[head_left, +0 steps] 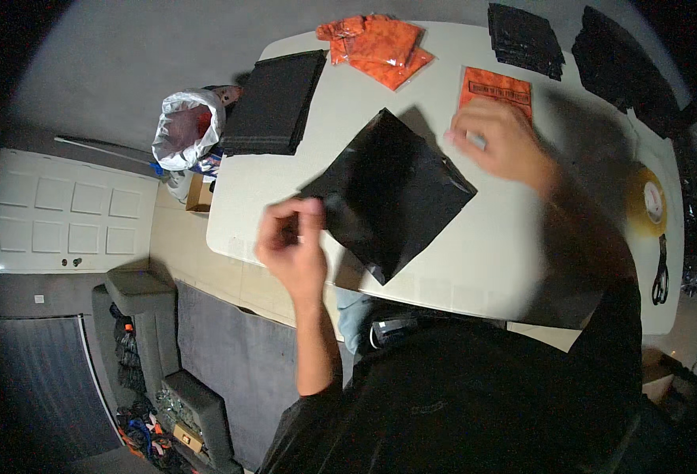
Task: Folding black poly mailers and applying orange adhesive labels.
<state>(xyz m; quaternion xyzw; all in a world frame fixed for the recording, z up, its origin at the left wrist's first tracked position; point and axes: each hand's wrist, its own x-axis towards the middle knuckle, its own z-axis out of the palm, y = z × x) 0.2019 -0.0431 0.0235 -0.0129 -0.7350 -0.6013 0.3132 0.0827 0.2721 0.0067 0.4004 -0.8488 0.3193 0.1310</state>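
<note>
A black plastic bag (396, 197), turned like a diamond, hangs just over the table with its shadow beside it. My left hand (291, 245) is closed in a pinch at the bag's left corner. Above the bag's right edge is my right hand (506, 146), slightly blurred, its fingers loosely bent with a gap at the thumb and nothing seen in them. It partly covers an orange package in clear wrap (500, 85) that carries a printed label.
More orange wrapped packages (376, 47) lie at the far edge. Black stacks sit at far left (273, 103) and far right (524, 39). A tape roll (650, 201) and black scissors (661, 272) are at the right. A lined bin (186, 130) stands beyond the white table (242, 213).
</note>
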